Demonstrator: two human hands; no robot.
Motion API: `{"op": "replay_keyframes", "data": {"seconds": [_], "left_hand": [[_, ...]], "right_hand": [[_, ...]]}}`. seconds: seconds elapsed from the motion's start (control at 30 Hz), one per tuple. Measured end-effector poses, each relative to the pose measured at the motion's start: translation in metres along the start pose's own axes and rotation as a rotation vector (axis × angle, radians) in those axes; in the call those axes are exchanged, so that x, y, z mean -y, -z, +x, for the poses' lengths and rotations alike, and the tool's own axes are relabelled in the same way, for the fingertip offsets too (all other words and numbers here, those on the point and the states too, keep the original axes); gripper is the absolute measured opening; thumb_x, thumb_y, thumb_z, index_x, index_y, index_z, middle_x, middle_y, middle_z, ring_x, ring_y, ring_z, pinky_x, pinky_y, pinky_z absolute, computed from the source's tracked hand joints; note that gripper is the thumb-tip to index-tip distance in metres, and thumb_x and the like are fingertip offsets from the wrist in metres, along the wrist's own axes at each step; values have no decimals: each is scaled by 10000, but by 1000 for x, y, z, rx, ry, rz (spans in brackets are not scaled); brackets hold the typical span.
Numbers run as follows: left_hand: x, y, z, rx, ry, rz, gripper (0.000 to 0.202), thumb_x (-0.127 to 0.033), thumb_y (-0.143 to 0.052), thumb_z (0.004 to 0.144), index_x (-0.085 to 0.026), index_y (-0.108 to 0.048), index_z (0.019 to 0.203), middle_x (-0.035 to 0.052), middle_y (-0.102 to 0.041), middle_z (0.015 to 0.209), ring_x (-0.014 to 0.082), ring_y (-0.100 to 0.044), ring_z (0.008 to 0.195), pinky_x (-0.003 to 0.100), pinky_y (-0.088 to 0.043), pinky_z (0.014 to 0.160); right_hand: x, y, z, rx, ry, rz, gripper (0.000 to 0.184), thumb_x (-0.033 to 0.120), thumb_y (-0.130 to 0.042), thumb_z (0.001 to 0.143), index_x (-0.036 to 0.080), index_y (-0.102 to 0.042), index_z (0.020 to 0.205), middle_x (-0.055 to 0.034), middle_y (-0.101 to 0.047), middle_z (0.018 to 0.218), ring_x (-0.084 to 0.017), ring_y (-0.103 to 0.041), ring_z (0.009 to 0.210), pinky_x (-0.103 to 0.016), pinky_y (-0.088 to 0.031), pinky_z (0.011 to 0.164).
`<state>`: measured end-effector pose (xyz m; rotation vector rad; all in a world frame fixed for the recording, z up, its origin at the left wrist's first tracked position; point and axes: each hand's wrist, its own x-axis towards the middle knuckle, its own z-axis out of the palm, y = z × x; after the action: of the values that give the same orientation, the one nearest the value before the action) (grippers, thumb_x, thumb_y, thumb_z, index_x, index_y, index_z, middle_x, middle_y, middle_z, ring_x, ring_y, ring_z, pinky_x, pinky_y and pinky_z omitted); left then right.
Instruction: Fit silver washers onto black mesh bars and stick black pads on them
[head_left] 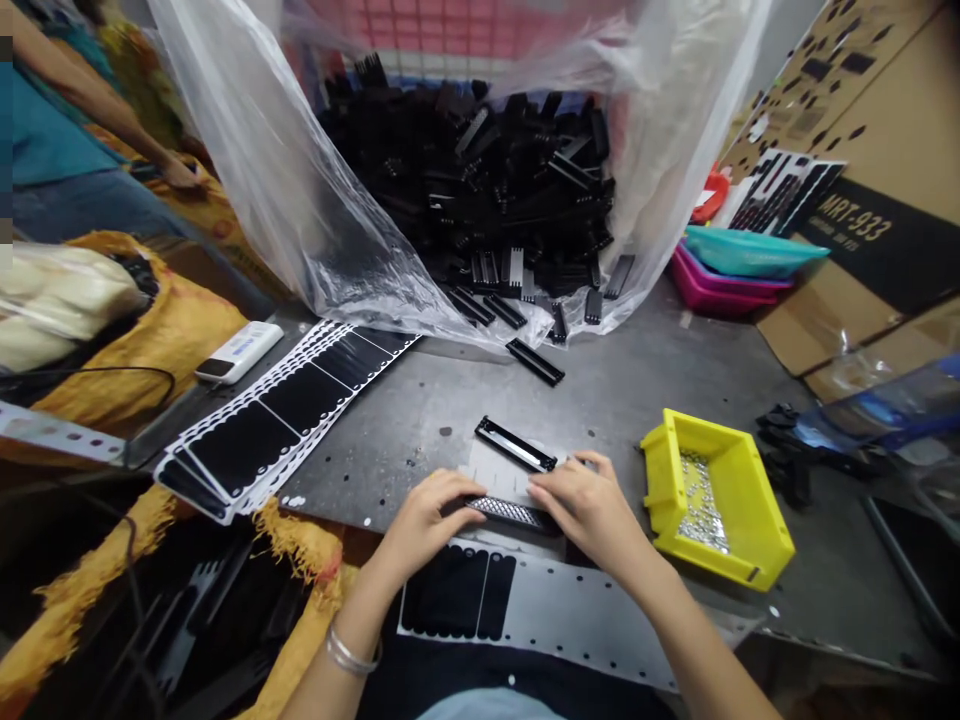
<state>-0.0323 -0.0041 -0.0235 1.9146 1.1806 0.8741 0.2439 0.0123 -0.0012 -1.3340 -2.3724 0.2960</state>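
Between my two hands lies a narrow black part with a silver mesh-patterned face point(507, 511), close to the table's front edge. The thumb and fingers of my left hand point(429, 515) pinch its left end. At its right end, my right hand point(589, 500) closes its fingers on it, hiding that end. Just beyond, a black frame-like strip point(514, 444) with a pale inside rests on a whitish sheet. Below my hands, a sticker sheet point(570, 605) with black labels at its left and bare backing at its right hangs over the front edge.
A clear plastic bag point(367, 260) spills many black parts point(480, 180) onto the grey table point(420, 420). Stacked black label sheets point(277, 430) lie left, beside a white device point(240, 352). A yellow bin point(757, 500) with small silver pieces stands right. Another person's arm point(97, 95) is upper left.
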Motion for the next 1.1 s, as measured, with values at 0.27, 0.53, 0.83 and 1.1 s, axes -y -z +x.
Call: {"op": "replay_keyframes", "data": {"seconds": [0.27, 0.53, 0.83, 1.1], "left_hand": [[0, -2, -13, -117, -46, 173, 147, -273, -723, 935, -257, -744, 1080, 81, -706, 1161, 257, -641, 1135, 433, -529, 1009], [5, 1, -5, 12, -45, 76, 127, -278, -681, 954, -227, -638, 1062, 117, -669, 1377, 264, -654, 1273, 461, -537, 1084], [10, -3, 10, 119, -85, 165, 478, -303, -714, 939, -325, -584, 1398, 69, -681, 1349, 277, -635, 1264, 472, -510, 1089], [13, -3, 9, 48, -71, 81, 472, -341, -750, 923, -310, -647, 1383, 82, -693, 1339, 265, -644, 1259, 467, -518, 1110]], "right_hand": [[-11, -11, 22, 74, -22, -49, 253, 272, -656, 965, 256, -702, 1213, -95, -700, 1121, -264, -654, 1013, -423, -526, 891], [-11, 23, 0, 155, 37, 355, 203, 246, -537, 1051, 287, -736, 1065, -29, -737, 1187, -180, -699, 1113, -338, -580, 982], [-16, 7, -64, -68, -448, -148, 455, 415, -535, 1002, 188, -612, 1389, -160, -708, 1068, -347, -725, 952, -487, -616, 783], [-32, 13, 16, 34, -254, 86, 451, 179, -557, 939, 287, -603, 1375, -73, -667, 1255, -236, -677, 1131, -384, -565, 992]]}}
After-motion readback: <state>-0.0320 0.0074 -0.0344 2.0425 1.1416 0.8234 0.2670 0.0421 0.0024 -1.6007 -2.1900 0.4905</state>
